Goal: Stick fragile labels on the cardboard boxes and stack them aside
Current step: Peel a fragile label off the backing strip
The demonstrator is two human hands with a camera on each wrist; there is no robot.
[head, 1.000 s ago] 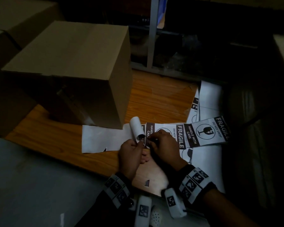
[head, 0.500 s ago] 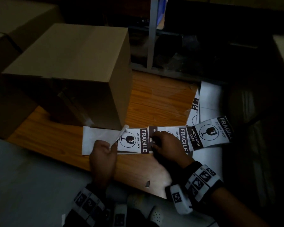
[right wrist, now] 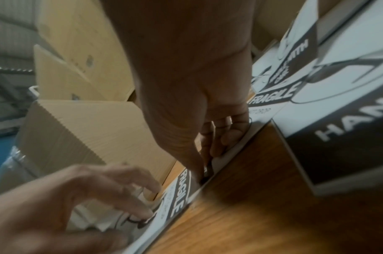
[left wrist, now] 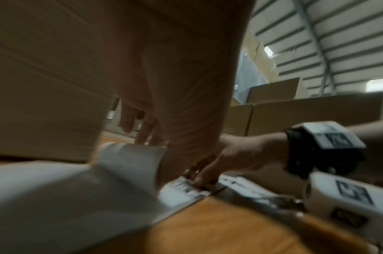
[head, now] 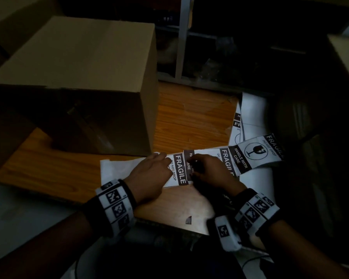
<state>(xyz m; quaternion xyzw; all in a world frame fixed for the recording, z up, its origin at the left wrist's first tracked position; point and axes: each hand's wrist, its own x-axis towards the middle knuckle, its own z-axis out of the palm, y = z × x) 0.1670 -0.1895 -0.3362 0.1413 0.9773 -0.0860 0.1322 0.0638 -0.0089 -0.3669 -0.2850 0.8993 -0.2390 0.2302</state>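
Landmark: the label (head: 179, 171), flat on the table (head: 191, 121), just in front of the box (head: 85, 83). Nearest the person, both hands are on it. The left hand (head: 149, 178) lies on its left part w/ fingers spread and relaxed, pressing it down. The right hand (head: 208, 170) is at its right end, fingertips (right wrist: 210, 154) pinched together on the edge where the next label of the strip (head: 256, 152) joins. Its long axis runs left-right, so the seam lies directly under the right fingers; that hand is nearer to it. The label is white w/ a dark band, "FRAGILE". Beyond it stands the box, plain brown, no label seen.

Bare wooden tabletop (head: 191, 121) lies open right of the cardboard box (head: 85, 81), hemmed by label sheets (head: 252, 115) further right
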